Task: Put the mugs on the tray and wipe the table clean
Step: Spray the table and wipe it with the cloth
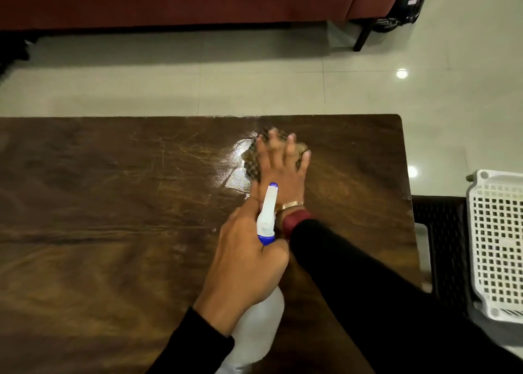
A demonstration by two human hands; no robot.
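My right hand [283,170] lies flat with spread fingers on a checked brown cloth [252,161], pressing it onto the dark wooden table [113,204] near the far right corner. A wet shiny patch [236,164] shows on the wood just left of the cloth. My left hand [249,257] grips the neck of a white spray bottle [260,325] with a white and blue nozzle [268,206] that points toward my right wrist. No mugs are in view. A white perforated plastic tray [498,246] sits off the table at the right edge.
A dark woven chair or stool [441,240] stands under the tray beside the table's right edge. Pale floor tiles [198,85] lie beyond the table. A reddish-brown sofa [198,0] with a dark leg runs along the far side.
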